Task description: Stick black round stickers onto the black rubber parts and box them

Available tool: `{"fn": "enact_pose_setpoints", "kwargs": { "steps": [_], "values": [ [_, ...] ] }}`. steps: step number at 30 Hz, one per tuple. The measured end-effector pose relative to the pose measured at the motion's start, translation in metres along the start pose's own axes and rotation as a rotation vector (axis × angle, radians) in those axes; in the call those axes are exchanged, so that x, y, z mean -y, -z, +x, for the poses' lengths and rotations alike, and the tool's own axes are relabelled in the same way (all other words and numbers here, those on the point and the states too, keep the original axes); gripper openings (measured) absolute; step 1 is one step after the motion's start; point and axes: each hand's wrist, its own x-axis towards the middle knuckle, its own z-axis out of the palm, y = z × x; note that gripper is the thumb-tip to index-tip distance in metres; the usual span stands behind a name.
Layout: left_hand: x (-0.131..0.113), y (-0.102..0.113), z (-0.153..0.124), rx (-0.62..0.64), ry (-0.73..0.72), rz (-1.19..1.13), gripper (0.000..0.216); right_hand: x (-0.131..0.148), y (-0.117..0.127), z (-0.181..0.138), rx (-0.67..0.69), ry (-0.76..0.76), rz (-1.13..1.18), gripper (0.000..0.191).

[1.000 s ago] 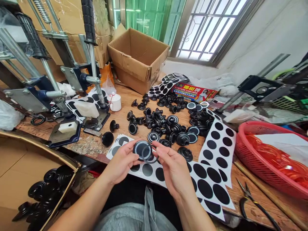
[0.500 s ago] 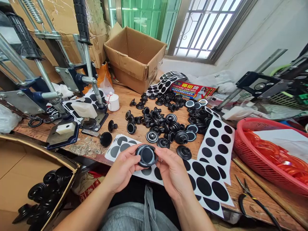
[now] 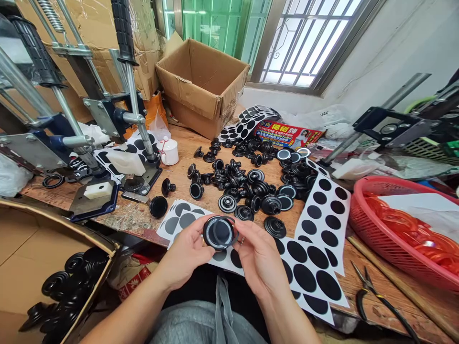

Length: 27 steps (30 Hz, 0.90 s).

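My left hand (image 3: pixel 188 246) is closed around the side of a round black knob-like part (image 3: pixel 211 234), whose face with a pale ring is turned up. A thin dark ring (image 3: pixel 234 231) overlaps the right side of that face, pinched at its edge by the fingers of my right hand (image 3: pixel 256 251). Whether the ring touches the face I cannot tell. Just beyond my hands lies a pile of black stepped round parts (image 3: pixel 233 179) with stems. Under and beside my hands are white sheets of black round stickers (image 3: pixel 304 277).
Lever presses (image 3: pixel 132 114) stand at the left, another press (image 3: pixel 380 119) at the right. A cardboard box (image 3: pixel 204 91) sits behind the pile. At right are a red basket (image 3: pixel 394 239) and pliers (image 3: pixel 369 286). An open carton (image 3: pixel 21 239) at lower left holds more black parts.
The dark ring has shifted right across the round part's face, uncovering more of the pale ring on the left. My left thumb has come off the face and moved down to its edge.
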Motion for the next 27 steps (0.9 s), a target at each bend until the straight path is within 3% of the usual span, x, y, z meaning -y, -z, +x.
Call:
{"fn": "enact_pose_setpoints", "kwargs": {
  "steps": [9, 27],
  "values": [
    [-0.0088, -0.0018, -0.0056, 0.004, 0.075, -0.070, 0.054, -0.0060, -0.0042, -0.0026, 0.017, 0.071, -0.080, 0.011],
    [-0.0086, -0.0010, -0.0067, -0.057, 0.132, -0.095, 0.051, -0.0042, -0.0074, -0.0031, -0.005, 0.048, -0.096, 0.012]
  ]
}}
